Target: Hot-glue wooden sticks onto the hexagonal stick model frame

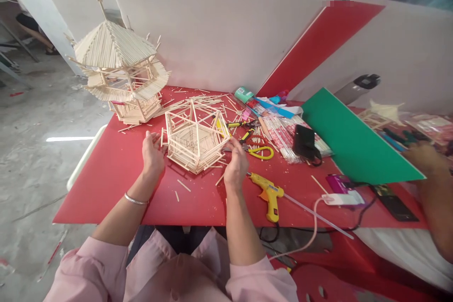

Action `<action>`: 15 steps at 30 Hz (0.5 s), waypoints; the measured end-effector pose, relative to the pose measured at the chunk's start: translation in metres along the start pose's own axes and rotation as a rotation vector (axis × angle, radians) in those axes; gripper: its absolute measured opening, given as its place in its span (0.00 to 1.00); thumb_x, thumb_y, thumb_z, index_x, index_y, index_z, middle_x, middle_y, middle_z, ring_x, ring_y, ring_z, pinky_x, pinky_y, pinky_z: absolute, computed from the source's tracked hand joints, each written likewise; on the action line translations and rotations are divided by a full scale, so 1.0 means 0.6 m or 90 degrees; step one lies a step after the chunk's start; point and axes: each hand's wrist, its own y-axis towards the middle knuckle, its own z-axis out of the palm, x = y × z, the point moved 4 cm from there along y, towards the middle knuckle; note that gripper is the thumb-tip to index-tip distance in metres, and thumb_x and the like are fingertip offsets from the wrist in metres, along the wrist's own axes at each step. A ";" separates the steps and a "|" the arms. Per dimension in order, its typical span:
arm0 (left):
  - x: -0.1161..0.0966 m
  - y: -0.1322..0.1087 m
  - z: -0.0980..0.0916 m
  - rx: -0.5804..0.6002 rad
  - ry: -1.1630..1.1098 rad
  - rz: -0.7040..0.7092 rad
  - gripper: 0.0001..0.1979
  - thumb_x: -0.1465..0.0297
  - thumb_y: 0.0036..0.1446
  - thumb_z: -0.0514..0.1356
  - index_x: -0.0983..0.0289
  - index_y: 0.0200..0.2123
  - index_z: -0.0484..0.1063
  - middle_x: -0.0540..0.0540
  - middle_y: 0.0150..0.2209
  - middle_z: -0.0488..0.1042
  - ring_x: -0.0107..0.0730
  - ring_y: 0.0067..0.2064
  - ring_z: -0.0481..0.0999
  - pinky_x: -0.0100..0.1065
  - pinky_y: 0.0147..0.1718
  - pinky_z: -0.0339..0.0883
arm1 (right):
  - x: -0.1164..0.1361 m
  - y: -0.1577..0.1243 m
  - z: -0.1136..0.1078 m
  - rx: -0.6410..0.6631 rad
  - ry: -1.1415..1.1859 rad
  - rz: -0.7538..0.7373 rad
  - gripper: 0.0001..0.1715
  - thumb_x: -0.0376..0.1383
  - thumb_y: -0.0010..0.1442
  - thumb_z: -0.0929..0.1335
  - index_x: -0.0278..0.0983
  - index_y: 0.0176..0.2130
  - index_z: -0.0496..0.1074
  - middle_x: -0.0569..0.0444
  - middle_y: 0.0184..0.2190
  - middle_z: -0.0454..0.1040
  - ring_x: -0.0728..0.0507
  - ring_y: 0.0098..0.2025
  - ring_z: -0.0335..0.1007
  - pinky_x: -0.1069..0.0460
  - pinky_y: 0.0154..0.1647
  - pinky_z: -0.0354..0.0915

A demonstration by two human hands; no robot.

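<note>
A six-sided open frame model (194,151) made of thin wooden sticks sits low over the red tabletop in front of me. My left hand (152,155) is at its left side, fingers against the sticks jutting out there. At the opposite corner, my right hand (236,163) grips the frame between thumb and fingers. Some fingertips are hidden behind the sticks. Behind to the left stands a taller stick pavilion (122,73) with a sloped roof. A yellow glue gun (269,193) lies just right of my right wrist, a glue stick extending from its back.
Loose sticks (201,103) are scattered behind the frame. Yellow-handled scissors (261,153), plastic-wrapped packs (279,134) and a black case (303,139) lie to the right. A green board (357,141) leans near another person's arm (433,188). A phone (394,203) and cables lie at the front right.
</note>
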 end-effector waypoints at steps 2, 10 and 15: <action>0.001 0.001 0.000 -0.005 0.000 -0.014 0.17 0.55 0.66 0.53 0.61 0.34 0.69 0.56 0.43 0.72 0.32 0.46 0.75 0.28 0.36 0.68 | 0.002 -0.001 0.001 0.000 0.005 0.009 0.25 0.44 0.62 0.60 0.35 0.49 0.77 0.47 0.45 0.80 0.40 0.49 0.75 0.44 0.54 0.66; -0.010 -0.023 -0.011 -0.024 0.021 -0.025 0.15 0.58 0.67 0.54 0.62 0.35 0.70 0.56 0.44 0.71 0.28 0.36 0.72 0.32 0.36 0.69 | -0.005 -0.001 0.002 0.005 -0.017 0.013 0.23 0.45 0.60 0.64 0.36 0.47 0.77 0.47 0.48 0.79 0.39 0.52 0.73 0.44 0.54 0.66; -0.008 -0.019 -0.008 0.009 -0.001 -0.026 0.14 0.58 0.65 0.55 0.62 0.34 0.70 0.54 0.39 0.71 0.28 0.34 0.72 0.32 0.37 0.69 | -0.009 -0.004 0.002 0.007 -0.006 0.018 0.21 0.44 0.61 0.64 0.37 0.47 0.77 0.47 0.48 0.79 0.40 0.52 0.73 0.44 0.54 0.67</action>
